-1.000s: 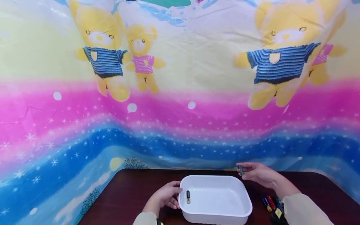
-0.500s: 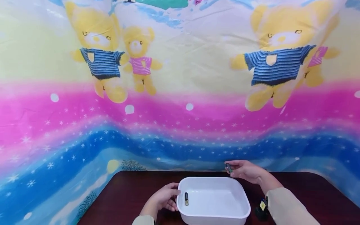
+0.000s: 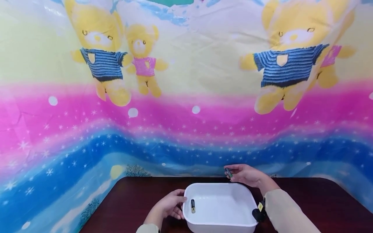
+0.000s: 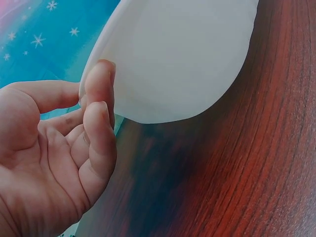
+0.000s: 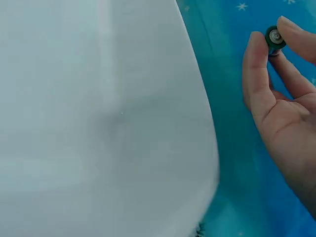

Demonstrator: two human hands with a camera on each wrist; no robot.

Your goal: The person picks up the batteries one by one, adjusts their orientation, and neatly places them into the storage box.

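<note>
A white rectangular plastic basin (image 3: 221, 224) stands on the table with one battery (image 3: 193, 206), black with a gold end, lying inside near its left wall. My left hand (image 3: 172, 204) holds the basin's left side, thumb at the rim and fingers curled against the outside wall. Up close in the left wrist view, those fingers (image 4: 100, 128) sit by the basin's corner. My right hand (image 3: 247, 175) pinches a dark green battery (image 3: 229, 172) between thumb and fingers, raised by the basin's far rim. The right wrist view shows this battery's round metal end (image 5: 275, 38).
The dark brown wooden table (image 3: 137, 194) extends to both sides of the basin. A patterned cloth (image 3: 180, 136) with printed bears hangs behind its far edge. A black wrist device (image 3: 258, 212) on the right sleeve overlaps the basin's right corner in the head view.
My right hand has moved left with the battery, from beyond the basin's right corner to behind its far rim. Several loose batteries at the right are now hidden by the sleeve. My left hand stays put.
</note>
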